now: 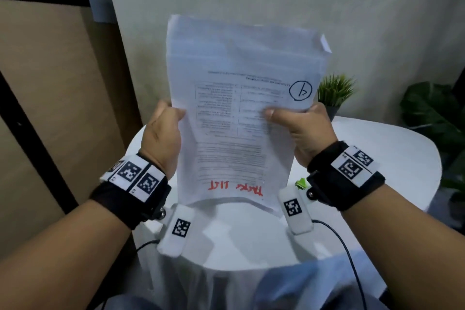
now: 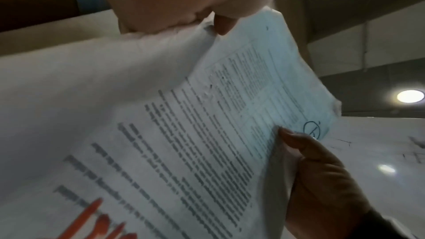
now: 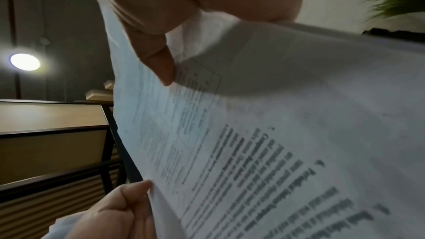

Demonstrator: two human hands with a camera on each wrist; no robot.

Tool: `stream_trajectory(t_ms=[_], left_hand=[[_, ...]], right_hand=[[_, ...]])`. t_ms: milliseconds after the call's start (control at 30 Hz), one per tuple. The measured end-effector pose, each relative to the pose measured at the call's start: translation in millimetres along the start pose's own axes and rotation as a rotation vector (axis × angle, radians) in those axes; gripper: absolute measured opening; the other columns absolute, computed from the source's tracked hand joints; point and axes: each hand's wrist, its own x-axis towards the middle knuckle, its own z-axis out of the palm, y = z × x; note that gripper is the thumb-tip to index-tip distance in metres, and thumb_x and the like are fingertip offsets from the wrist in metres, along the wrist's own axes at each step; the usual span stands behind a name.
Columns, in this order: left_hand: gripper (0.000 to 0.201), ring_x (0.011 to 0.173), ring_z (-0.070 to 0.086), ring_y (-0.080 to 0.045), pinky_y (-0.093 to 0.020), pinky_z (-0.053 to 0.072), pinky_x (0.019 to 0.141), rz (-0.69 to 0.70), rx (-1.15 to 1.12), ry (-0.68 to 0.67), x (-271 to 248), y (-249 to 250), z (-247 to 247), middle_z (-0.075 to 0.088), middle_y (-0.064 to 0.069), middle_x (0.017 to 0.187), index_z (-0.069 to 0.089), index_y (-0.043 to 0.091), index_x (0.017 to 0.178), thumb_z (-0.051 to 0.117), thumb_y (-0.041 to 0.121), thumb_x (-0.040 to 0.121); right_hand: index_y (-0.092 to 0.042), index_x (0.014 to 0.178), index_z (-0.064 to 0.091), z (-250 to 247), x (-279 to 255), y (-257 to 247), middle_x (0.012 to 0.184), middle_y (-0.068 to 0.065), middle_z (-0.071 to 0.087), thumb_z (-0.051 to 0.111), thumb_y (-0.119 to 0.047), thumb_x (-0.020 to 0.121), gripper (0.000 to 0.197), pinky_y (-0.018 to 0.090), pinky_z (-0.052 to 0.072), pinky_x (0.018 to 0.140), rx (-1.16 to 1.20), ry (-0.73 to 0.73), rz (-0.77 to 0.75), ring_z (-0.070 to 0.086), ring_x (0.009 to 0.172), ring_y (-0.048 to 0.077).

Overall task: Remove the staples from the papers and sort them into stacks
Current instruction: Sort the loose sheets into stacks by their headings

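A thick bundle of white printed papers [image 1: 241,98] is held upright above the round white table [image 1: 377,148]. Its top sheet shows upside-down text, red handwriting at the bottom and a circled number at the right. My left hand [image 1: 163,131] grips the left edge, thumb on the front. My right hand [image 1: 297,126] grips the right edge, thumb pressed on the top sheet. The left wrist view shows the papers [image 2: 207,134] from below with my left thumb [image 2: 223,24] on them. In the right wrist view the papers [image 3: 276,134] fill the frame. No staple is visible.
A small green object [image 1: 302,182] lies on the table under my right wrist. A potted plant [image 1: 334,93] stands at the table's far edge, with larger leaves [image 1: 432,113] to the right. A wooden cabinet [image 1: 50,83] is at the left, a wall behind.
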Motion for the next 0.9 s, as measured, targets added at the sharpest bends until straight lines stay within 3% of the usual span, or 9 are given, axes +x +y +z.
stream_trajectory(t_ms=[133,233,333,500,633,700,767,833,900], left_hand=[[0.039,0.109,0.073,-0.035,-0.061,0.054,0.101,-0.077,0.069,-0.228,-0.1,-6.5,-4.4,0.078,-0.009,0.115,0.066,0.012,0.121,0.059,0.019,0.083],[0.034,0.109,0.074,-0.037,-0.056,0.057,0.098,-0.078,0.009,-0.206,12.1,1.7,-6.6,0.078,-0.011,0.114,0.065,0.009,0.126,0.061,0.013,0.092],[0.035,0.112,0.073,-0.033,-0.046,0.061,0.092,-0.121,-0.292,-0.134,26.7,10.0,-15.5,0.076,-0.012,0.122,0.065,0.007,0.133,0.053,0.005,0.1],[0.055,0.129,0.063,-0.037,-0.056,0.053,0.106,-0.296,-0.681,-0.075,25.0,11.6,-9.7,0.062,-0.016,0.145,0.054,0.01,0.148,0.063,0.018,0.095],[0.038,0.122,0.069,-0.032,-0.05,0.053,0.104,-0.371,-0.709,-0.085,6.0,7.6,17.3,0.07,-0.015,0.133,0.061,0.006,0.139,0.048,0.016,0.104],[0.039,0.117,0.071,-0.03,-0.044,0.06,0.094,-0.377,-0.679,-0.016,7.4,14.5,7.7,0.071,-0.016,0.131,0.06,0.003,0.138,0.05,0.009,0.102],[0.04,0.108,0.072,-0.027,-0.036,0.063,0.08,-0.277,-0.497,0.191,20.4,27.4,-20.7,0.067,-0.019,0.135,0.058,0.002,0.137,0.058,0.003,0.097],[0.07,0.126,0.061,-0.028,-0.033,0.052,0.096,-0.044,0.025,0.458,29.3,47.0,-54.0,0.051,-0.017,0.152,0.043,0.011,0.151,0.076,0.01,0.088],[0.109,0.151,0.033,-0.027,-0.038,0.032,0.118,0.217,0.559,0.473,28.4,75.3,-72.6,0.028,-0.009,0.167,0.02,0.025,0.163,0.087,0.021,0.077]], right_hand=[[-0.004,0.096,0.075,-2.2,-3.5,12.8,0.104,0.016,0.075,0.075,0.011,0.075,0.026,0.05,0.055,0.092,-0.065,-0.024,0.074,0.072,0.098,0.034],[-0.004,0.093,0.076,-10.7,5.6,10.7,0.1,0.015,0.076,0.077,0.006,0.075,0.021,0.044,0.056,0.087,-0.127,0.0,0.088,0.073,0.092,0.03],[-0.002,0.097,0.07,-27.0,4.9,3.4,0.097,0.014,0.075,0.079,-0.006,0.078,0.021,0.042,0.054,0.075,-0.22,0.049,0.067,0.069,0.082,0.026],[-0.009,0.112,0.066,-11.8,-32.4,19.7,0.114,0.023,0.067,0.093,-0.036,0.057,0.067,0.053,0.05,0.088,0.114,-0.018,0.149,0.065,0.099,0.042],[-0.008,0.117,0.066,26.0,-30.4,17.6,0.112,0.011,0.073,0.07,-0.007,0.086,0.031,0.042,0.055,0.087,0.289,0.145,0.026,0.07,0.1,0.032],[-0.009,0.108,0.07,23.9,-22.0,6.8,0.105,0.008,0.076,0.063,0.004,0.089,0.024,0.039,0.059,0.081,0.205,0.189,-0.02,0.073,0.096,0.027],[-0.01,0.096,0.073,12.2,-13.4,-6.9,0.094,0.006,0.076,0.068,0.003,0.087,0.016,0.039,0.056,0.077,0.014,0.15,-0.083,0.071,0.085,0.025],[-0.009,0.089,0.073,-1.5,-4.4,-22.6,0.084,0.001,0.073,0.07,0.003,0.085,0.013,0.035,0.053,0.07,-0.138,0.069,-0.15,0.066,0.075,0.018],[-0.008,0.078,0.07,-8.4,5.1,-38.3,0.076,-0.004,0.069,0.074,-0.001,0.083,0.009,0.033,0.051,0.066,-0.296,-0.031,-0.217,0.061,0.069,0.011]])
